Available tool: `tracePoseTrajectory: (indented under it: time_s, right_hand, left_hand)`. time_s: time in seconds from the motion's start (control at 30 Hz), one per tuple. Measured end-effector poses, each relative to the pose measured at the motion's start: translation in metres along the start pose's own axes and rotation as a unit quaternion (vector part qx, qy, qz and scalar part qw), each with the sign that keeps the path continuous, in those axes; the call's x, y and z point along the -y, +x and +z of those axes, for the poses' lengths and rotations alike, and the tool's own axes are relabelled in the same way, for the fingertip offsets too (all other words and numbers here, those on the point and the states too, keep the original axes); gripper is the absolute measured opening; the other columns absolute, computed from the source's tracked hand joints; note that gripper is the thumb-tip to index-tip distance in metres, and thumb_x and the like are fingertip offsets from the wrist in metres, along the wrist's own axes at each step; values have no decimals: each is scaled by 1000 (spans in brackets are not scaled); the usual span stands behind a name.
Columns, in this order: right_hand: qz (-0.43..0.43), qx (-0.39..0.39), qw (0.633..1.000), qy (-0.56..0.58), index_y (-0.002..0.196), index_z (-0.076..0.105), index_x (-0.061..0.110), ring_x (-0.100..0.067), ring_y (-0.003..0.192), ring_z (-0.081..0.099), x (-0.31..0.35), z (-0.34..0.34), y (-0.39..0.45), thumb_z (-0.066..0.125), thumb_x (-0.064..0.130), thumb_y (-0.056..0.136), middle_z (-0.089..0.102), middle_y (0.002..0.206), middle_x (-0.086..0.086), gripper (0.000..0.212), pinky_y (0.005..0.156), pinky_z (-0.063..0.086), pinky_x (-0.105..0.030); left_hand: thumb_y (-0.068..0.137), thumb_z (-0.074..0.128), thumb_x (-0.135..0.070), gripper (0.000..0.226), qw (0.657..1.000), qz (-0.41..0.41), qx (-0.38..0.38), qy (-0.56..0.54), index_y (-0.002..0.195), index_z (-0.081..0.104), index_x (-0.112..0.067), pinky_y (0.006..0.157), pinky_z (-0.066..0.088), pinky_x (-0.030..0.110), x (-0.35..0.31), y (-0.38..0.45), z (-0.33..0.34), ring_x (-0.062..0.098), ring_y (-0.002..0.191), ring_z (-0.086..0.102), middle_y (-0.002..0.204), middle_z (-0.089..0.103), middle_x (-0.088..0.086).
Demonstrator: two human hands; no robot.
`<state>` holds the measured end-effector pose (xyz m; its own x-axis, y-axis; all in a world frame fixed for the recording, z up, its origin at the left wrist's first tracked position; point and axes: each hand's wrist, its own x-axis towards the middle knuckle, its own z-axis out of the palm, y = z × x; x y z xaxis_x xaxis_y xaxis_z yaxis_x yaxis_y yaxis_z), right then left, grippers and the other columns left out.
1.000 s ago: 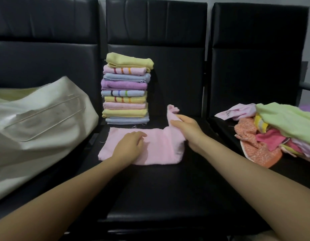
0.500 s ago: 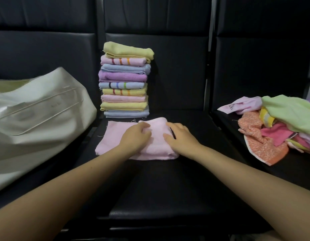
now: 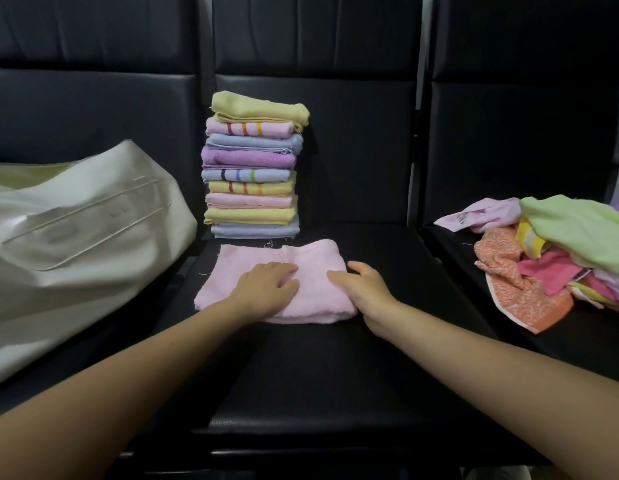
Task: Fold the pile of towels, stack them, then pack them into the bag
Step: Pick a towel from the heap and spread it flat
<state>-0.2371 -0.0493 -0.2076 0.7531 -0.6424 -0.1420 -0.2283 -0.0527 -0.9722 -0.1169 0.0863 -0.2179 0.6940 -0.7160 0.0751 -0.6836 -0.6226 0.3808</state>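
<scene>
1. Bag (image 3: 76,230) is slumping on the left seat; mouth isn't visibly held open, so packing could snag.
2. Stack (image 3: 254,171) is standing tall behind the pink towel (image 3: 301,258), w/ uneven edges; adding one more could tip it.
3. Left hand (image 3: 266,287) is pressing the towel's middle, fingers straight & together. Lifting early could let the fold spring open.
4. Right hand (image 3: 361,289) is resting on the towel's right edge, fingers relaxed, thumb apart.
5. Pile (image 3: 561,258) is sitting on the right seat, its orange edge lying near the seat's front; could slide off.
</scene>
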Motion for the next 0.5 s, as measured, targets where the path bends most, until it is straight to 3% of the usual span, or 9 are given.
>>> tracePoseTrajectory:
  time_s: [0.13, 0.27, 0.37, 0.43, 0.5]
  right_hand:
    - [107, 35, 991, 74, 120, 60, 3, -26, 96, 67, 6, -5, -1, 71, 22, 85, 69, 107, -14, 42, 85, 55, -35]
    - [118, 19, 989, 88, 116, 60, 6, -24, 84, 65, 16, -15, -2, 63, 12, 86, 66, 98, -13, 31, 68, 54, -32]
    - [87, -38, 994, 50, 115, 60, 8, -25, 86, 65, 28, -25, 4, 61, 21, 79, 67, 102, -13, 38, 72, 52, -31]
    - [61, -42, 996, 58, 112, 62, 9, -23, 85, 64, 38, -29, 3, 61, 24, 82, 66, 99, -11, 34, 70, 49, -30]
    - [34, -8, 997, 64, 113, 64, 7, -21, 90, 64, 44, -24, 0, 62, 26, 85, 67, 98, -10, 33, 75, 50, -30]
  left_hand:
    - [96, 50, -23, 39, 996, 30, -17, -80, 135, 53, -23, 99, 39, 33, 1, -4, 2, 24, 114, 54, 117, 62, 4]
    - [93, 50, -20, 42, 994, 31, -48, -89, 135, 52, -24, 108, 34, 34, -1, 1, 1, 21, 125, 47, 133, 55, 3]
    - [96, 47, -17, 38, 984, 29, -74, -162, 133, 54, -20, 103, 38, 30, -5, 0, -5, 16, 117, 49, 129, 53, -1]
    - [99, 44, -17, 30, 956, -18, -70, -286, 124, 60, -19, 93, 47, 33, -11, -1, -9, 15, 97, 56, 121, 58, -1]
    - [102, 40, -23, 27, 883, -99, -41, -457, 113, 63, -14, 81, 53, 34, -18, -1, -11, 19, 83, 60, 107, 65, 7]
